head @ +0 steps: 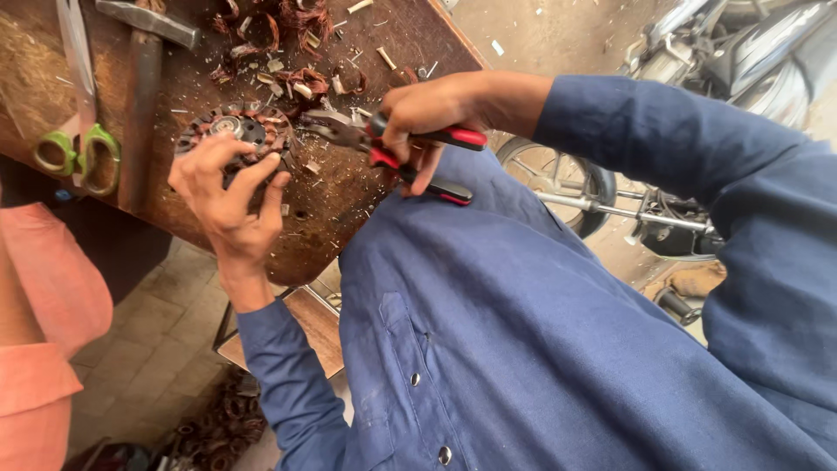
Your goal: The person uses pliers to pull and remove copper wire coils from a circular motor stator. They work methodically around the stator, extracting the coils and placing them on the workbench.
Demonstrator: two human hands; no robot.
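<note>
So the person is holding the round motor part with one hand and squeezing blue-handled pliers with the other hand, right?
Almost. The head view shows the pliers have red and black handles, not blue; blue is the colour of the person's shirt. The rest holds: the left hand grips the round motor part on the wooden table, and the right hand squeezes the pliers.

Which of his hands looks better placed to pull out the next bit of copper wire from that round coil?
The right hand, probably: it grips the red-handled pliers, whose nose already points at the coil. The left hand is busy steadying that coil on the workbench.
</note>
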